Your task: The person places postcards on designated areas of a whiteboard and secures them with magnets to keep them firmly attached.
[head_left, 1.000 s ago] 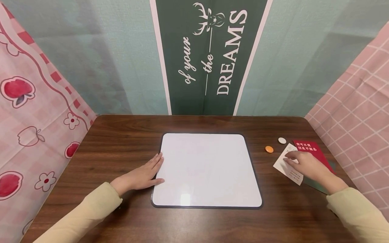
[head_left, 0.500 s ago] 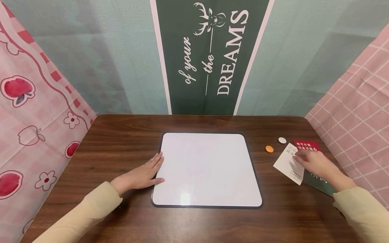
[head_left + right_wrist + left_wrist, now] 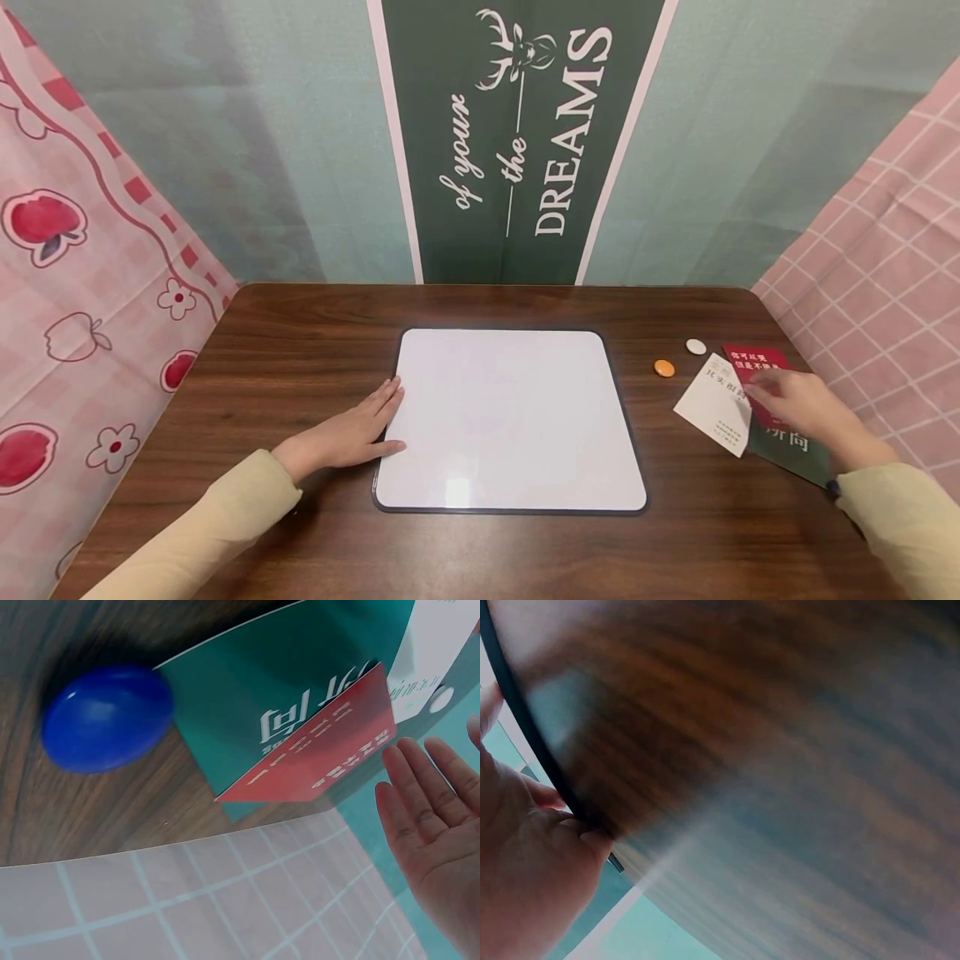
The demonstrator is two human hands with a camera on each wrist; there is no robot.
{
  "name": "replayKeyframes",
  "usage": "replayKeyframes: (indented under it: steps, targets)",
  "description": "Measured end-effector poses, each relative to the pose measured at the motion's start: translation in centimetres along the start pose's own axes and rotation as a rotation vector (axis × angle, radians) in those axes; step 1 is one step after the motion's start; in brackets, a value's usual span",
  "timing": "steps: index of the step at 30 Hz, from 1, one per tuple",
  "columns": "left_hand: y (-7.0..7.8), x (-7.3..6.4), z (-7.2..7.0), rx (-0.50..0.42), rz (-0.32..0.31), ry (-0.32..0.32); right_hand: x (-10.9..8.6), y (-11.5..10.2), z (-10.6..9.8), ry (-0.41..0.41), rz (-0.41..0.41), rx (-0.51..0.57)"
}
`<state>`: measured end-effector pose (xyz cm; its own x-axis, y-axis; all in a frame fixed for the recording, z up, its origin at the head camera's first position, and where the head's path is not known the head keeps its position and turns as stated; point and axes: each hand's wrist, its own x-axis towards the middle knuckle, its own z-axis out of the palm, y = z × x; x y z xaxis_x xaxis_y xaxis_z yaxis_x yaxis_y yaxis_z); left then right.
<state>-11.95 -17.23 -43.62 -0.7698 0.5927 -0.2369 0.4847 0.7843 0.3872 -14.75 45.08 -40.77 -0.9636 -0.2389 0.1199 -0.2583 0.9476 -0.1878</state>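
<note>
My left hand lies with extended fingers at the left edge of a dark-framed whiteboard; the left wrist view shows its fingers by the dark rim. My right hand hovers over several overlapping cards, with nothing seen in its grasp. In the right wrist view its fingers are fairly straight. The white card with printed characters lies left of its fingertips. Partly hidden beneath the hand are a red card and a green card.
An orange round button-like piece and a white one lie on the brown table behind the white card. A glossy blue oval piece sits beside the green card. Patterned cloths hang around the table.
My right hand has drawn back rightward from above the white card to over the red and green cards, uncovering more print. The left hand and whiteboard stay put.
</note>
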Motion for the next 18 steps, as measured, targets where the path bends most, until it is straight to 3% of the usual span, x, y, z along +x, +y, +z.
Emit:
replayKeyframes:
  steps: [7,18]
  targets:
    - [0.1,-0.1,-0.1,-0.007,-0.005,0.001,-0.2,1.1,-0.4,-0.039,0.067,0.002]
    - [0.2,-0.1,-0.2,-0.007,-0.010,0.000,-0.1,2.1,-1.0,-0.012,0.134,-0.019]
